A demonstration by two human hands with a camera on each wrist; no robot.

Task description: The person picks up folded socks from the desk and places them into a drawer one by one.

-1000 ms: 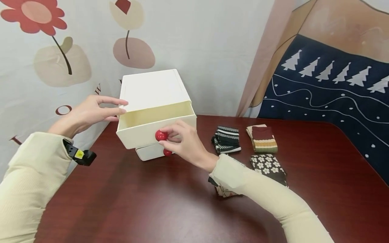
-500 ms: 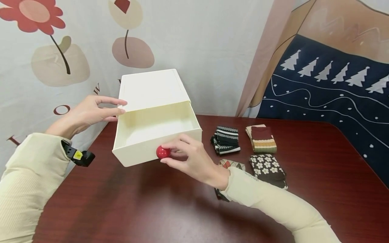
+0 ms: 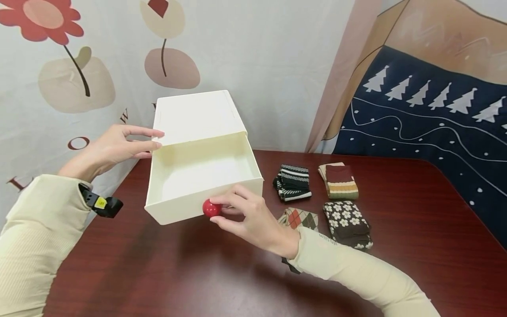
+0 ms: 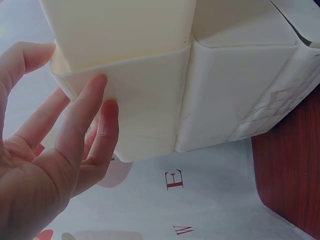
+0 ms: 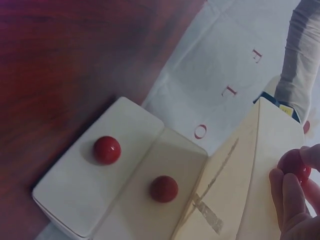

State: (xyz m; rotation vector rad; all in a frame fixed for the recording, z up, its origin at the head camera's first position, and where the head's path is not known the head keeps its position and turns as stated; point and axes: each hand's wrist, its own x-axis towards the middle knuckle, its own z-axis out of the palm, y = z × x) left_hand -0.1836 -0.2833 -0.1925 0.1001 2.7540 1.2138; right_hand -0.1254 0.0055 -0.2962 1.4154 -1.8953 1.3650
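A white drawer cabinet [image 3: 198, 114] stands against the cloth backdrop. Its top drawer [image 3: 174, 211] is pulled far out, and the inside shows bare. My right hand [image 3: 253, 215] pinches the red knob [image 3: 211, 208] of that drawer between thumb and fingers. My left hand [image 3: 119, 143] touches the cabinet's left front corner, its fingers fairly straight. In the left wrist view, the left fingertips [image 4: 97, 82] lie on the cabinet wall just behind the drawer opening. Below, the right wrist view shows two closed drawers with a red knob [image 5: 107, 150] and another knob [image 5: 164, 189].
Folded socks lie on the dark red table [image 3: 166, 273] to the right: a black-and-white striped pair [image 3: 294, 182], a maroon, yellow and green pair [image 3: 341, 181], a floral pair [image 3: 348, 222] and an argyle pair [image 3: 303, 218], partly behind the right sleeve.
My right hand has pulled the top drawer out toward me by its knob, uncovering more of its inside and hiding the drawer below. The left hand has stayed at the cabinet corner.
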